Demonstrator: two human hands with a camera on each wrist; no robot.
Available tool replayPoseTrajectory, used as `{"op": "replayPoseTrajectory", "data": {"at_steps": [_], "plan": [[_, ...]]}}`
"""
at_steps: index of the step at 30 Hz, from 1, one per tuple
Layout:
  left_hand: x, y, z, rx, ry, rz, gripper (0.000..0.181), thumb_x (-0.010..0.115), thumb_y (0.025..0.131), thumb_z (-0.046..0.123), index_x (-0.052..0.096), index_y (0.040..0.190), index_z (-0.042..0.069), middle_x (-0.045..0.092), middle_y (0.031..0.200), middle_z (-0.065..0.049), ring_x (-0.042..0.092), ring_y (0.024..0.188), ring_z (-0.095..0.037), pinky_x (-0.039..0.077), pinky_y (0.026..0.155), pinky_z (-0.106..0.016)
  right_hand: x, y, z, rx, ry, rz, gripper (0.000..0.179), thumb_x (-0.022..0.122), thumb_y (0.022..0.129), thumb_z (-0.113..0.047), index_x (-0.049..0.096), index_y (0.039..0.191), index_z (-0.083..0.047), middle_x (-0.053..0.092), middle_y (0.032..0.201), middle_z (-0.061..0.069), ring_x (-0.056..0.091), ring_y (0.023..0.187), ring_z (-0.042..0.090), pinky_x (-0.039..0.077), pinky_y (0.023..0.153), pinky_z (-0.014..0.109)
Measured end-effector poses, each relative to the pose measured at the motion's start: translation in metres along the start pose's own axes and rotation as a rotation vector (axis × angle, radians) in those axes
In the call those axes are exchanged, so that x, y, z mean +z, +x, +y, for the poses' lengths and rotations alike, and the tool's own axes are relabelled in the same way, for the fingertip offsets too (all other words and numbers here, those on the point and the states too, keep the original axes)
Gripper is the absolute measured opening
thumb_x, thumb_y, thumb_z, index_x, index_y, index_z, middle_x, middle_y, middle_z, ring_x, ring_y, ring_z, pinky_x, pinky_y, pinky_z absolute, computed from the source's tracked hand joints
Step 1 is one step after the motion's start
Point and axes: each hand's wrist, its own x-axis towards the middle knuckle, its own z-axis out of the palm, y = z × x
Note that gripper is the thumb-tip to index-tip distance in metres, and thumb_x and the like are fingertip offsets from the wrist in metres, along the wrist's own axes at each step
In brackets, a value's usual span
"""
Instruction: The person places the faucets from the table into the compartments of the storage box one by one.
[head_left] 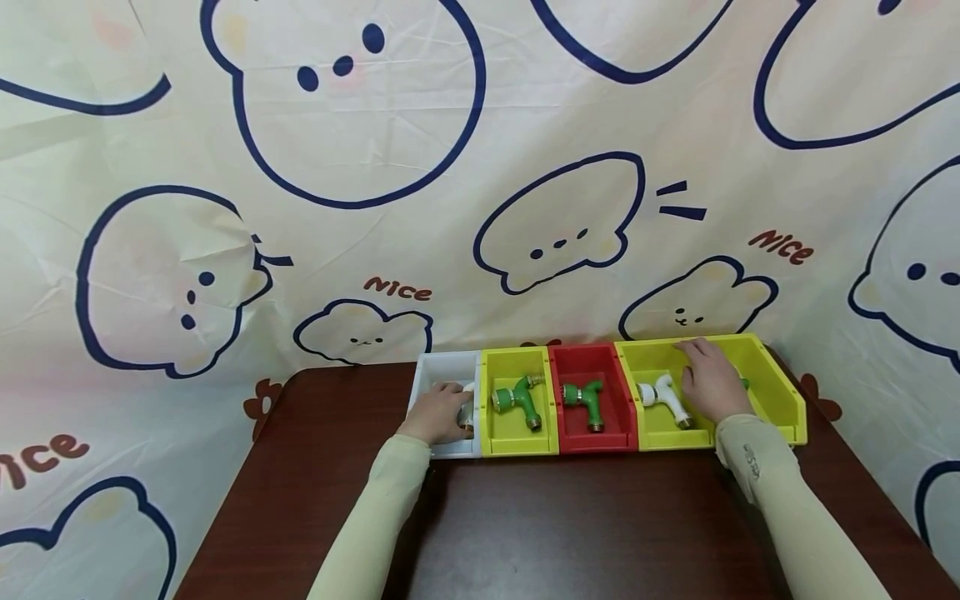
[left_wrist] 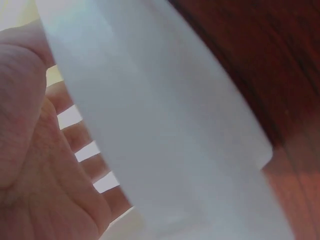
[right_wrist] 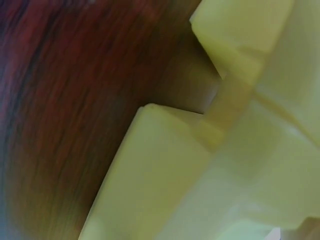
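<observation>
My left hand (head_left: 437,414) reaches into the white bin (head_left: 452,361) at the left end of the row, beside a partly hidden tap (head_left: 467,414). In the left wrist view the bin's wall (left_wrist: 150,110) covers the fingertips of my left hand (left_wrist: 45,145), so any grip is hidden. At the right, my right hand (head_left: 712,379) is over the divider area of the yellow bins (head_left: 787,400), its fingers stretched toward the back rim. A white tap (head_left: 666,400) lies just left of it, and a green tip (head_left: 745,382) shows at its right.
Between the hands, a green tap (head_left: 519,402) lies in a yellow bin (head_left: 517,443) and another green tap (head_left: 585,402) in the red bin (head_left: 597,442). The joined bins stand at the back of the dark wooden table (head_left: 585,525), against a patterned cloth (head_left: 450,242).
</observation>
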Motion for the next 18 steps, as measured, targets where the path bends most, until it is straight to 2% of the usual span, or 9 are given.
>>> {"op": "replayPoseTrajectory", "data": {"at_steps": [8,12,15,18], "plan": [[-0.008,-0.003,-0.001,0.011,-0.107,-0.029,0.081,0.087,0.083,0.033,0.052,0.154,0.014,0.048,0.159,-0.011,0.042,0.147,-0.038,0.040,0.116,-0.054,0.000,0.001,0.001,0.004,-0.003,-0.003,0.040,0.053,0.098,0.000,0.057,0.137,0.006,0.053,0.135,0.026,0.049,0.126,0.048,0.041,0.105,0.065],[-0.016,-0.010,-0.003,0.024,-0.120,-0.020,0.083,0.085,0.085,0.033,0.047,0.157,0.017,0.045,0.161,-0.011,0.042,0.147,-0.036,0.043,0.112,-0.054,0.000,0.000,0.002,-0.002,0.007,-0.017,0.040,0.054,0.099,-0.005,0.056,0.138,0.007,0.053,0.136,0.028,0.049,0.126,0.049,0.041,0.104,0.065],[-0.024,-0.019,-0.006,0.050,-0.110,0.043,0.080,0.082,0.088,0.034,0.046,0.158,0.019,0.045,0.161,-0.010,0.044,0.146,-0.035,0.043,0.111,-0.055,-0.002,0.000,0.002,0.002,0.019,-0.055,0.045,0.055,0.104,-0.015,0.053,0.143,0.006,0.051,0.140,0.030,0.047,0.129,0.050,0.039,0.106,0.066],[-0.033,-0.031,-0.013,0.082,-0.057,0.153,0.080,0.077,0.092,0.038,0.041,0.161,0.021,0.044,0.163,-0.009,0.040,0.150,-0.034,0.036,0.118,-0.056,-0.009,-0.002,0.000,0.000,0.033,-0.085,0.053,0.055,0.107,-0.026,0.046,0.150,0.004,0.045,0.149,0.031,0.041,0.136,0.051,0.034,0.110,0.068]]}}
